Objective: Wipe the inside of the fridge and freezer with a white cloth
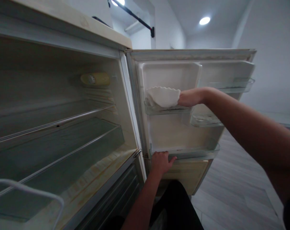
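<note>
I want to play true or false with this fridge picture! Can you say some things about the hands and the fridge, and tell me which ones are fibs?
1. A white, wavy-edged cloth covers the fingers of the right hand. True.
2. The left hand is at the clear plastic bottom shelf of the white fridge door. True.
3. The door is shut tight. False: it stands wide open.
4. The cloth is bright red. False: it is white.
5. A pale yellow, rounded fitting is inside the white-walled fridge. True.
6. The right hand is lower down than the left hand. False: the right hand is higher.
</note>
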`<state>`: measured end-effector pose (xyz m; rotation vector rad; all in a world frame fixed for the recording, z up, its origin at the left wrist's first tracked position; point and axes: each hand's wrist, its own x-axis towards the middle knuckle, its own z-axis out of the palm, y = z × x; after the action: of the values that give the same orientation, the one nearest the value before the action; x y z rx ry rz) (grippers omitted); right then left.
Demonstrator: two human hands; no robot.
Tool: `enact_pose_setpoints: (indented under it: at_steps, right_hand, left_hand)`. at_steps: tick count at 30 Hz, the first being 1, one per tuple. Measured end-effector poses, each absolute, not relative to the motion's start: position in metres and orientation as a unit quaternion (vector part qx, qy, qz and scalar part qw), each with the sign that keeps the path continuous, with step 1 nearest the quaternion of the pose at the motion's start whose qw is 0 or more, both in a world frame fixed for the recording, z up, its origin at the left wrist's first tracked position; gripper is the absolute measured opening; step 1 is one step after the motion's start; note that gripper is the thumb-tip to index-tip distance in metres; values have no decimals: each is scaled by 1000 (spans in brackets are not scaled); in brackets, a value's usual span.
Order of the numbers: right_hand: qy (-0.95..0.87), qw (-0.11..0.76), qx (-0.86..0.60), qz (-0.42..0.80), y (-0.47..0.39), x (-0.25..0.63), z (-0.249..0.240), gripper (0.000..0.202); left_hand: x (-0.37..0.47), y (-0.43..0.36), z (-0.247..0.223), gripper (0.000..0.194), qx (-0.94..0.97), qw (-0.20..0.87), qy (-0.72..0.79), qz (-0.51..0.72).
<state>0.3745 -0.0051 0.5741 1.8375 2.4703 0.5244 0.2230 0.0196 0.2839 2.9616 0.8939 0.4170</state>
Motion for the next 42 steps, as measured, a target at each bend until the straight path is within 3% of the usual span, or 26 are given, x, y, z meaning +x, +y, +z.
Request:
enact_pose_setpoints:
  at_steps: [5, 11, 19, 25, 32, 38, 42]
  right_hand:
    - [782, -4, 620, 65, -38, 393, 580, 40]
    - [733, 9, 666, 134, -74, 400, 571, 24]
    - [712, -179, 596, 324, -75, 364, 535, 56]
    - [749, -106, 550, 354, -50, 313, 505, 90]
    - [691, -159, 642, 292, -20, 293, 524, 49]
    - [629, -124, 687, 342, -7, 290, 516, 49]
    - [607, -88, 703, 360, -13, 291, 514, 36]
  left_hand:
    - [222, 21, 283, 61, 950, 10, 283, 129]
    - [223, 23, 281, 59, 950, 12, 282, 136]
    - [223, 21, 283, 60, 949, 19, 283, 139]
    - [221, 18, 285, 56, 944, 17, 297, 145]
    - [221, 21, 283, 58, 949, 14, 285, 137]
    - [222, 22, 281, 58, 949, 10, 282, 138]
    - [221, 23, 278, 57, 949, 9, 275, 155]
